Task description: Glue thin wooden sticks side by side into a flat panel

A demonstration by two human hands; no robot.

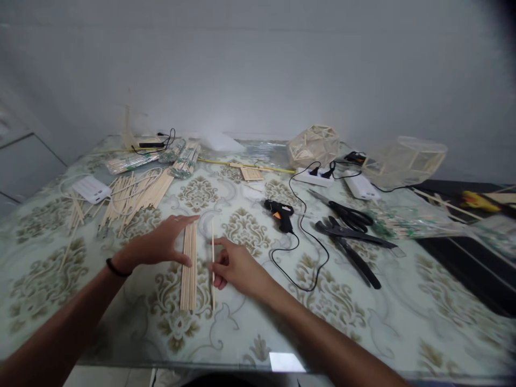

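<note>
A row of several thin wooden sticks (188, 269) lies side by side on the patterned table. My left hand (159, 243) rests flat against the row's left side, fingers stretched out and thumb touching the sticks. One single stick (212, 244) lies apart just to the right of the row. My right hand (234, 266) pinches that single stick between thumb and fingers.
A black glue gun (281, 214) with its cord lies right of my hands. Two black scissors (350, 228) lie further right. Loose sticks (137, 196) and packets sit at the back left, stick-built models (314, 144) and a power strip (312, 176) at the back.
</note>
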